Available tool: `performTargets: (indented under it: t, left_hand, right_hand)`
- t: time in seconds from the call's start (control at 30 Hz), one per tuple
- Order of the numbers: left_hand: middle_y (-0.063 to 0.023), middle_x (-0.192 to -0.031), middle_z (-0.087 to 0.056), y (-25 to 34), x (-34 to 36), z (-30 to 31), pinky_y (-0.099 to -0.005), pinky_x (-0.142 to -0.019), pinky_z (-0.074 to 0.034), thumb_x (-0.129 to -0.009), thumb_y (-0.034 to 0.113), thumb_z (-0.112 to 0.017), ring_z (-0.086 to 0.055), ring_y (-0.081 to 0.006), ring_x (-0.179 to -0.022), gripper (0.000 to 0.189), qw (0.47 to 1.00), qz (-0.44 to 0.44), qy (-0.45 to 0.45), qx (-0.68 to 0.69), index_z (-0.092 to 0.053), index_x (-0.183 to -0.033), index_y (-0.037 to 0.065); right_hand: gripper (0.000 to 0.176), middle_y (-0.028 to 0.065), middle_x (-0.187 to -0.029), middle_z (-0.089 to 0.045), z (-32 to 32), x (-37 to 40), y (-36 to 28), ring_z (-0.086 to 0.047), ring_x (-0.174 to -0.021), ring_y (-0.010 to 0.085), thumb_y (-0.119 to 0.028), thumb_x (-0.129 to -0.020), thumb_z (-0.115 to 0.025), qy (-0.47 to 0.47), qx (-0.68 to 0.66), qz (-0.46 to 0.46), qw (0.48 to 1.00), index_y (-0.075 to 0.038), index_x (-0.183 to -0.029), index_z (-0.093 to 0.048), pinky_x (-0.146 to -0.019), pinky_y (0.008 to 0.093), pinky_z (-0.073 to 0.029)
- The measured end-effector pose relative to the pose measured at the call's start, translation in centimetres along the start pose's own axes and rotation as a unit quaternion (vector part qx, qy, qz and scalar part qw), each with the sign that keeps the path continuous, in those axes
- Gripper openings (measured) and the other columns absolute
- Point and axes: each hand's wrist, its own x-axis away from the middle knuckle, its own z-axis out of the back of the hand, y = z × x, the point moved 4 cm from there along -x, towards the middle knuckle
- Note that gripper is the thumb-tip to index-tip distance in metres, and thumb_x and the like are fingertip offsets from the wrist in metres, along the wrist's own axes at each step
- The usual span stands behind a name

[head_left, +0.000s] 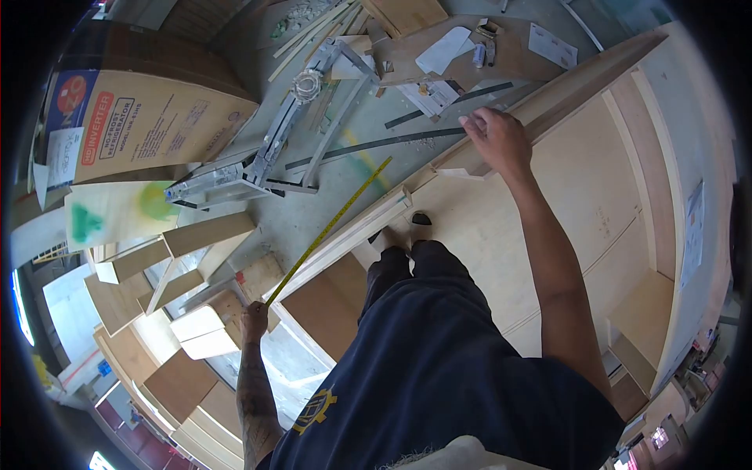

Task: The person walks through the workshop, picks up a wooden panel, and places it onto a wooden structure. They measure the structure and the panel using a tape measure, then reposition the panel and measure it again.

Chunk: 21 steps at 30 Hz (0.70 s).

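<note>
A yellow tape measure blade (pixel 333 225) stretches diagonally over the front rail of a wooden frame (pixel 352 229). At its lower end my left hand (pixel 254 319) is closed around the tape. The blade's upper end hangs free, short of my right hand. Over the frame's upper edge, by a long board (pixel 580 82), is my right hand (pixel 497 139), its fingers curled; whether it holds anything is too small to tell. A thin dark strip (pixel 376 146) on the floor reaches toward that hand in view.
A large cardboard refrigerator box (pixel 157 117) stands at the upper left. Near it are a metal stand (pixel 274 141) and wooden frames (pixel 168 254). Papers (pixel 429 95) and wood strips (pixel 317 35) lie beyond. My feet are inside the large frame.
</note>
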Motion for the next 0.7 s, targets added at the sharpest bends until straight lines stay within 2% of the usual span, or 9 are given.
performTargets:
  t: [0.1,0.23,0.3,0.4,0.53,0.6,0.7]
  left_hand:
    - [-0.0219,-0.094,-0.072,0.3,-3.4,-1.5,-0.0478,-0.078,-0.055,-0.090,0.030,-0.061,-0.070,-0.0393,-0.091,0.028,1.000,-0.010,-0.012,-0.026,-0.075,-0.092,0.006]
    - [-0.0215,-0.095,-0.072,1.3,-8.9,-4.6,-0.0480,-0.081,-0.055,-0.088,0.029,-0.061,-0.070,-0.0400,-0.092,0.028,0.998,-0.036,-0.030,-0.045,-0.074,-0.091,0.006]
    - [-0.0212,-0.093,-0.072,1.1,-12.0,-7.6,-0.0478,-0.084,-0.055,-0.089,0.029,-0.059,-0.069,-0.0402,-0.094,0.027,0.994,-0.071,-0.072,-0.042,-0.075,-0.091,0.006]
    - [-0.0211,-0.093,-0.072,2.2,-15.2,-10.1,-0.0491,-0.084,-0.055,-0.089,0.029,-0.057,-0.069,-0.0414,-0.093,0.028,0.989,-0.110,-0.080,-0.065,-0.075,-0.090,0.007]
    - [-0.0207,-0.095,-0.072,1.8,-20.1,-15.0,-0.0511,-0.084,-0.055,-0.088,0.030,-0.056,-0.069,-0.0427,-0.092,0.029,0.986,-0.119,-0.085,-0.078,-0.075,-0.090,0.008]
    - [-0.0200,-0.098,-0.072,1.7,-22.0,-17.1,-0.0521,-0.085,-0.056,-0.087,0.032,-0.056,-0.069,-0.0430,-0.092,0.030,0.985,-0.096,-0.120,-0.072,-0.076,-0.091,0.010]
    - [-0.0198,-0.099,-0.072,2.6,-22.9,-18.3,-0.0512,-0.086,-0.056,-0.088,0.032,-0.056,-0.069,-0.0425,-0.093,0.030,0.986,-0.084,-0.130,-0.069,-0.076,-0.092,0.011]
  right_hand:
    - [0.035,0.0113,-0.092,-0.073,0.4,0.2,0.2,-0.070,-0.086,0.0317,-0.042,-0.095,-0.064,0.056,-0.052,-0.033,0.997,-0.008,-0.100,-0.070,-0.075,0.0437,-0.054]
    - [0.032,0.0104,-0.092,-0.074,0.4,0.3,-0.4,-0.071,-0.084,0.0297,-0.040,-0.095,-0.064,0.036,-0.028,-0.088,0.995,-0.009,-0.100,-0.071,-0.072,0.0415,-0.054]
    - [0.032,0.0101,-0.091,-0.074,0.2,0.4,0.1,-0.072,-0.082,0.0290,-0.040,-0.094,-0.065,0.059,-0.045,-0.114,0.991,-0.009,-0.099,-0.071,-0.073,0.0417,-0.054]
    - [0.032,0.0104,-0.090,-0.074,-0.1,0.3,0.4,-0.072,-0.083,0.0281,-0.040,-0.094,-0.065,0.071,-0.048,-0.115,0.990,-0.009,-0.099,-0.072,-0.072,0.0409,-0.054]
    - [0.032,0.0098,-0.088,-0.074,-0.1,0.1,0.6,-0.072,-0.082,0.0268,-0.039,-0.095,-0.065,0.070,-0.026,-0.136,0.988,-0.008,-0.099,-0.072,-0.072,0.0399,-0.053]
    - [0.033,0.0097,-0.087,-0.074,0.2,0.0,0.1,-0.072,-0.082,0.0263,-0.039,-0.095,-0.065,0.065,-0.025,-0.149,0.986,-0.007,-0.099,-0.072,-0.072,0.0398,-0.053]
    - [0.034,0.0096,-0.085,-0.073,-0.1,-0.1,0.2,-0.071,-0.080,0.0254,-0.039,-0.094,-0.066,0.060,-0.014,-0.166,0.984,-0.006,-0.098,-0.072,-0.073,0.0395,-0.053]
